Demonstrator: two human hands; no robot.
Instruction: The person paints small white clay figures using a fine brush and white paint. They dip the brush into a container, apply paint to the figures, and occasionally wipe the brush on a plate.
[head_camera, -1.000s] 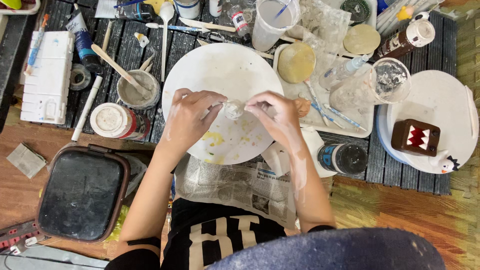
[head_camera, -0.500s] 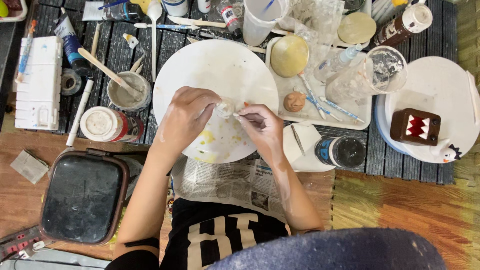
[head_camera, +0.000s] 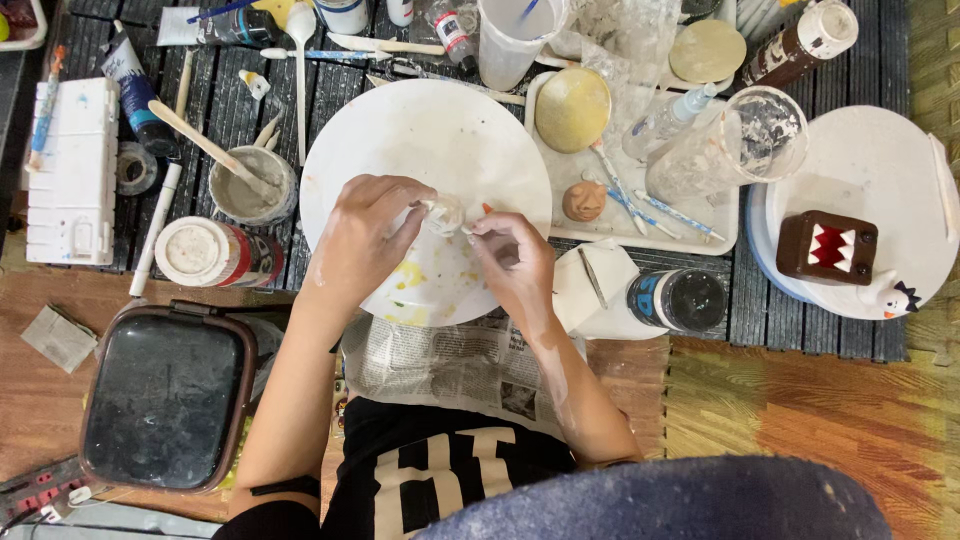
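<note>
My left hand (head_camera: 365, 235) pinches a small pale clay piece (head_camera: 445, 213) above a round white plate (head_camera: 420, 130) smeared with yellow paint. My right hand (head_camera: 515, 265) presses a thin orange-tipped tool (head_camera: 484, 210) against the piece's right side. Both hands are dusted with white. A sheet of newspaper (head_camera: 450, 365) lies under the plate's near edge.
Left of the plate stand a grey cup with a stick (head_camera: 250, 190), a lidded jar (head_camera: 210, 252) and a dark lidded box (head_camera: 165, 395). A white tray (head_camera: 700, 225) with a clay blob (head_camera: 584, 200) and brushes lies right. A brown toothed figure (head_camera: 828, 247) sits on a white turntable (head_camera: 880, 160).
My right hand has moved left and closer to me, bringing its tool against the clay piece. The view has shifted slightly, and my left hand keeps its hold.
</note>
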